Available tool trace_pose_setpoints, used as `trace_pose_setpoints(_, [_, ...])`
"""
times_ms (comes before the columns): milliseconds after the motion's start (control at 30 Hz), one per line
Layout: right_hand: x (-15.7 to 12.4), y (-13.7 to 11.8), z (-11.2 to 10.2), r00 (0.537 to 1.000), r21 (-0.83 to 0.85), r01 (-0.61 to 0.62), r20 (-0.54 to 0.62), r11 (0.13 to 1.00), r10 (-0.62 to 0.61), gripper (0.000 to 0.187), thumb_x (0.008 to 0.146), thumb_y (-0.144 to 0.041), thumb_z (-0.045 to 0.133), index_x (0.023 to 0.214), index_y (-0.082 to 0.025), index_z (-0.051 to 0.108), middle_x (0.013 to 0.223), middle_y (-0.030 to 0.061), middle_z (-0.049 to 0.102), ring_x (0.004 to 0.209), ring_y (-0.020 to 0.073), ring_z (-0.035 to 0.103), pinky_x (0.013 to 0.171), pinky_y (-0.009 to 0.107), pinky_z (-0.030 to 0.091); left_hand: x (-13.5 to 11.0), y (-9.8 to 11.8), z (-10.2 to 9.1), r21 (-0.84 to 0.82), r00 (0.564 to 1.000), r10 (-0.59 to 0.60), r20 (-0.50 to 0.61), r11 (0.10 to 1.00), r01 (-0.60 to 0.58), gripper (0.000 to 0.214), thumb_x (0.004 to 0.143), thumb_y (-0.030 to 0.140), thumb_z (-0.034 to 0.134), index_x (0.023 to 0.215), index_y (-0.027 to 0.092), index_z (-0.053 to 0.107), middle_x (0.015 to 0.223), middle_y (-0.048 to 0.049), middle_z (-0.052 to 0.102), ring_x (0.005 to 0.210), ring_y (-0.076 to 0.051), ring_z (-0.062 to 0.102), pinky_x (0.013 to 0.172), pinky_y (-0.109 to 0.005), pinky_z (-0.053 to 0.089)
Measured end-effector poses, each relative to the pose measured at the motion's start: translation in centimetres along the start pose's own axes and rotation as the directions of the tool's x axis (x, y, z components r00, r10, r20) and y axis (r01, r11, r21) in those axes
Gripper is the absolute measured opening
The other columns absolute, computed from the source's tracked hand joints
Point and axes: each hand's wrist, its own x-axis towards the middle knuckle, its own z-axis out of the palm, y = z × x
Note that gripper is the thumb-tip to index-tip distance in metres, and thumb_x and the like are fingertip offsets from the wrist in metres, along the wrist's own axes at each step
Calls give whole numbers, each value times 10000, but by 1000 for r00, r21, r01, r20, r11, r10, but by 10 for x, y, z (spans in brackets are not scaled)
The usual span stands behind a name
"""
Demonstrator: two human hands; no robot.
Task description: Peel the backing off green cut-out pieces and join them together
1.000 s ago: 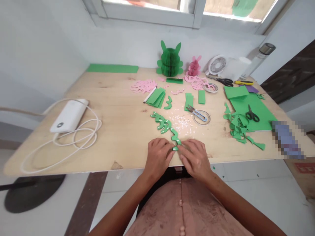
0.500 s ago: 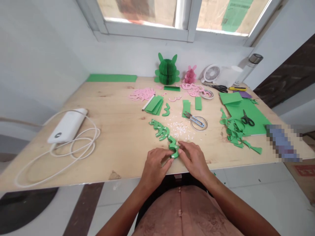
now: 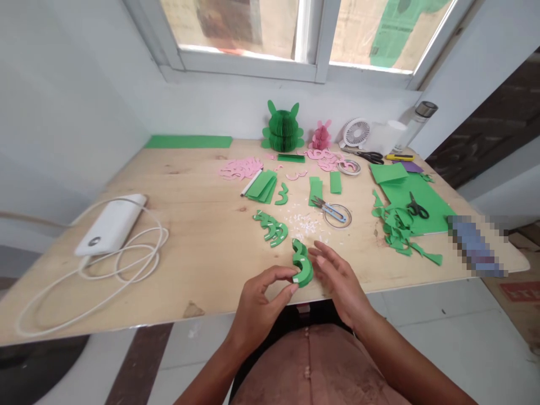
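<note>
Between thumb and fingers, my left hand [image 3: 261,301] pinches the lower end of a stack of green curved paper cut-outs [image 3: 304,272] shaped like a 3, with small white strips on top. My right hand [image 3: 340,281] is just to the right of the stack, fingers apart and holding nothing. Beyond them, more green cut-outs with white strips [image 3: 272,229] lie overlapping in a fan. A single green 3-shaped piece [image 3: 282,194] lies farther back. Small white paper scraps [image 3: 304,224] are scattered near blue-handled thread snips [image 3: 331,210] resting on a roll of tape [image 3: 348,218].
A white power bank [image 3: 112,225] with a looped cable lies at the left. Green scraps [image 3: 396,228], black scissors [image 3: 415,207] and green sheets [image 3: 434,211] are at the right. Along the back stand a green honeycomb paper figure [image 3: 282,129], a pink one [image 3: 321,136] and a fan [image 3: 355,133].
The green stack has come nearer to me and lifted slightly in my left hand. My right hand has let go of it and opened out to the right. The view has shifted a little.
</note>
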Motion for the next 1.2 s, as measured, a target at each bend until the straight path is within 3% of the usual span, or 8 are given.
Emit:
trace_pose_setpoints(100, [-4, -5, 8, 997, 53, -58, 55, 997, 55, 507, 808, -376, 571, 1274, -214, 454, 1099, 114, 633, 996, 229, 613, 846, 404, 481, -3, 0, 3, 38, 996, 87, -6, 996, -87, 135, 754, 194, 614, 880, 218, 657, 895, -38, 702, 846, -188, 652, 781, -303, 499])
trace_pose_setpoints(300, [-2, -8, 17, 997, -70, 78, 8, 994, -78, 660, 693, -270, 678, 1296, -229, 414, 837, 23, 633, 808, 177, 614, 782, 352, 484, -10, -2, 8, 120, 978, 208, -1, 971, -206, 166, 772, 168, 587, 916, 229, 645, 956, -57, 687, 914, -193, 635, 816, -324, 493])
trace_pose_setpoints(367, [-1, -7, 17, 995, -72, 97, 12, 993, -97, 625, 700, -258, 664, 1279, -222, 432, 781, 4, 617, 742, 158, 606, 736, 324, 491, -9, -1, 6, 93, 986, 164, -10, 982, -162, 191, 754, 177, 607, 933, 229, 644, 965, -56, 683, 919, -196, 628, 830, -331, 484])
trace_pose_setpoints(467, [-1, -3, 15, 991, -102, 134, 15, 986, -133, 609, 713, -246, 648, 1282, -226, 431, 775, -1, 611, 709, 147, 594, 689, 301, 497, -4, 0, 3, -66, 997, -19, -74, 998, 14, 199, 726, 221, 644, 925, 209, 644, 893, -47, 683, 867, -191, 624, 822, -329, 474])
trace_pose_setpoints(567, [-1, 2, 13, 981, -163, 195, 29, 967, -193, 617, 734, -236, 626, 1309, -235, 402, 809, 10, 620, 727, 150, 591, 697, 310, 501, 8, 2, 4, -341, 966, -244, -87, 918, 201, 260, 705, 269, 676, 950, 188, 651, 861, -44, 681, 842, -182, 615, 804, -308, 468])
trace_pose_setpoints(633, [-1, 5, 12, 969, -206, 246, 45, 947, -242, 613, 750, -226, 605, 1322, -238, 386, 825, 17, 627, 747, 154, 588, 716, 320, 499, 15, 4, 7, -473, 951, -307, -28, 842, 258, 261, 663, 270, 715, 902, 176, 667, 849, -41, 678, 818, -174, 604, 766, -284, 467])
trace_pose_setpoints(967, [-9, 5, 14, 943, -340, 332, 90, 880, -321, 562, 761, -173, 555, 1302, -238, 419, 832, 21, 650, 754, 153, 603, 694, 293, 498, 27, 8, 24, -769, 901, -433, 28, 566, 296, 163, 627, 235, 738, 679, 145, 613, 684, 3, 616, 662, -112, 538, 690, -246, 427])
trace_pose_setpoints(1200, [-6, 8, 12, 952, -324, 305, 71, 896, -298, 548, 761, -187, 570, 1290, -227, 436, 807, 18, 657, 738, 156, 604, 695, 301, 492, 29, 9, 21, -778, 905, -425, 3, 568, 269, 210, 616, 220, 749, 795, 149, 666, 791, -14, 647, 712, -111, 557, 708, -236, 429])
